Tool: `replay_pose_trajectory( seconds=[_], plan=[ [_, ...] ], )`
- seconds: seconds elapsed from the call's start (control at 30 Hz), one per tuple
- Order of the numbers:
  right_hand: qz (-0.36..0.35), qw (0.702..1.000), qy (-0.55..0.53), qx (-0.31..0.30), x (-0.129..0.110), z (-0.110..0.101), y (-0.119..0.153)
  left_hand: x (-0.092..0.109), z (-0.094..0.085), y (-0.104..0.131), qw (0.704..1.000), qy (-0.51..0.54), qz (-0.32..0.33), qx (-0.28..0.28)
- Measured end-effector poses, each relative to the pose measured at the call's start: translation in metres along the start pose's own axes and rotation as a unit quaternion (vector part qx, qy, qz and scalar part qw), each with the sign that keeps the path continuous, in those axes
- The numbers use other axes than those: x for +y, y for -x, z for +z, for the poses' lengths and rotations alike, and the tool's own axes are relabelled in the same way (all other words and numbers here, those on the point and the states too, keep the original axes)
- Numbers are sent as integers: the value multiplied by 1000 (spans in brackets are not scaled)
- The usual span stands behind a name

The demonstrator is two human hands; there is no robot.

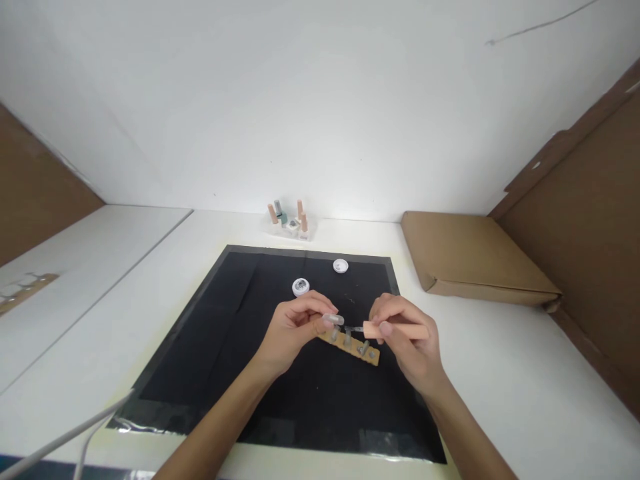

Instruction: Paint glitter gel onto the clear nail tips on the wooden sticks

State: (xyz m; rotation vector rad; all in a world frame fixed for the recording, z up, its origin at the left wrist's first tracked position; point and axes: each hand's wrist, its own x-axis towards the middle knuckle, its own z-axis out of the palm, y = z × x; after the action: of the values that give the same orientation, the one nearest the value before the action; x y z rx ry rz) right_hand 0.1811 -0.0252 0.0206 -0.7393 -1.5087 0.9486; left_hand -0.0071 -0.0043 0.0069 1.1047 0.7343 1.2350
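Note:
Between the thumb and fingers of my left hand (299,327) is a pale, translucent false nail (333,319). My right hand (407,333) grips a nail polish brush (397,330) by its peach cap, the bristle end pointing left toward the nail, a small gap apart as far as I can see. Below both hands a tan strip (354,347) lies at a slant on the black mat (225,347), with several small clear stands and nail tips along it. My left fingers hide the strip's left end.
A white jar (301,287) with silvery bits and a white lid (341,266) sit on the mat. Behind stands a clear holder (290,231) of polish bottles. A cardboard box (475,257) lies at right, a second tan strip (27,292) at far left, and a white cable (75,437) at front left.

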Motion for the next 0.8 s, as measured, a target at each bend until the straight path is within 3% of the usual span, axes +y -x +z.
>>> replay_pose_trajectory(
  seconds=[0.13,0.33,0.5,0.8],
  plan=[
    [-7,1000,7,21,0,2,-1,0,0,0,1000,6,-1,-9],
    [-17,999,45,-14,-3,3,-3,0,2,-1,1000,11,0,-4],
    [-23,999,37,14,-3,2,-2,-1,2,-1,1000,5,-8,3],
    [-35,997,63,-10,-3,3,-2,-1,3,0,1000,14,-16,3]
  ],
)
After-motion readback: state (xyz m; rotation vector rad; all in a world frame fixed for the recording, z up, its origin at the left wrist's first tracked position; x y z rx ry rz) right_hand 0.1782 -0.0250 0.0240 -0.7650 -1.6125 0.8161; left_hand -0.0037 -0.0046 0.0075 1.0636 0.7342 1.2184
